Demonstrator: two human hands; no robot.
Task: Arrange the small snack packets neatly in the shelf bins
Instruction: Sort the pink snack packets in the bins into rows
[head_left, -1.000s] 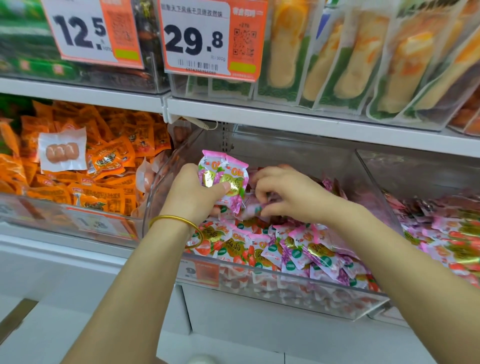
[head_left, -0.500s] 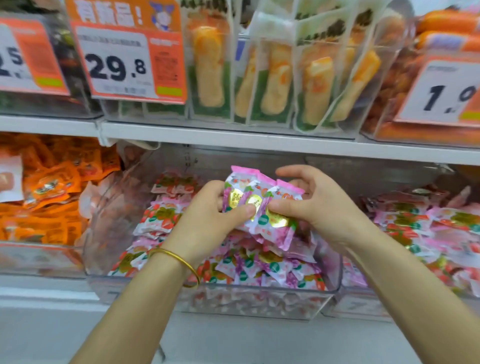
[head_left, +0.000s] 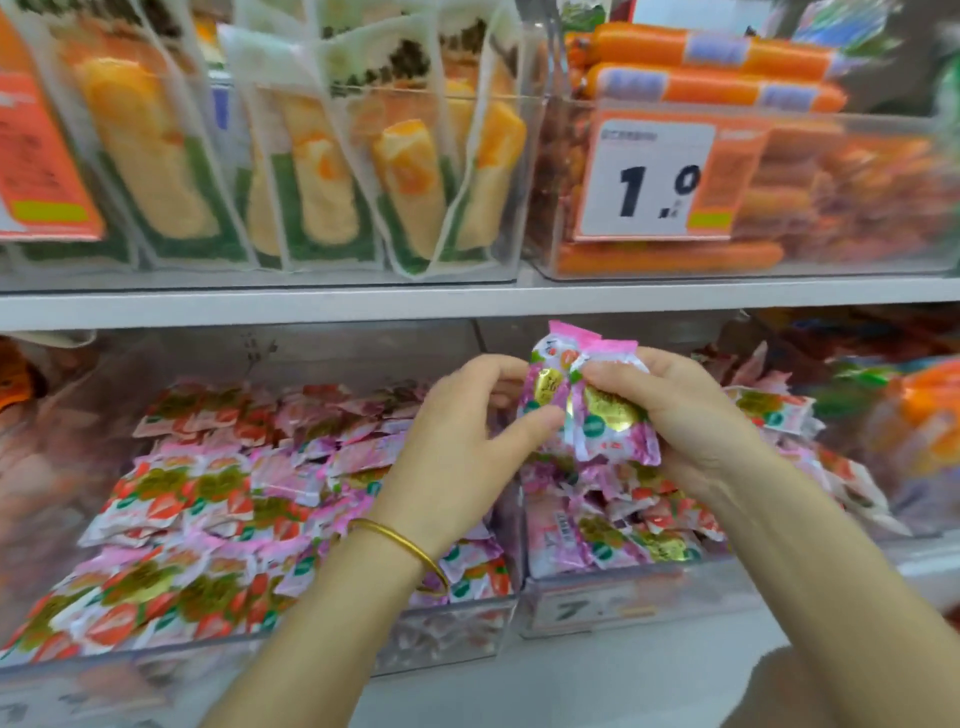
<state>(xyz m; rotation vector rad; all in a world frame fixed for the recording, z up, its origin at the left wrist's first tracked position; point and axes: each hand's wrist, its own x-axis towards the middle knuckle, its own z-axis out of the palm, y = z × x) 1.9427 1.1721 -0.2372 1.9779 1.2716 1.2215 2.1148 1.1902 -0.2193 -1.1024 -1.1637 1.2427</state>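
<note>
A small bunch of pink snack packets (head_left: 587, 395) with gold and green labels is held up in front of the lower shelf. My right hand (head_left: 691, 415) grips the bunch from the right, fingers curled round it. My left hand (head_left: 457, 447), with a gold bangle on the wrist, pinches the bunch's left edge with its thumb. Below lie two clear bins: the left bin (head_left: 452, 629) is packed with pink and red-green packets (head_left: 208, 509), and the right bin (head_left: 623, 597) holds a looser heap of pink packets (head_left: 613, 530).
A white shelf board (head_left: 363, 301) runs just above my hands. On it stand a clear bin of tall yellow-and-green pouches (head_left: 322, 171) and a bin of orange sausages (head_left: 779, 156) with a 1.0 price tag (head_left: 654, 182). Orange packets (head_left: 924, 415) lie far right.
The view has swung to the right. My hands and the bunch of packets have moved from over the left bin to above the right bin, and my right hand now wraps more of the bunch.
</note>
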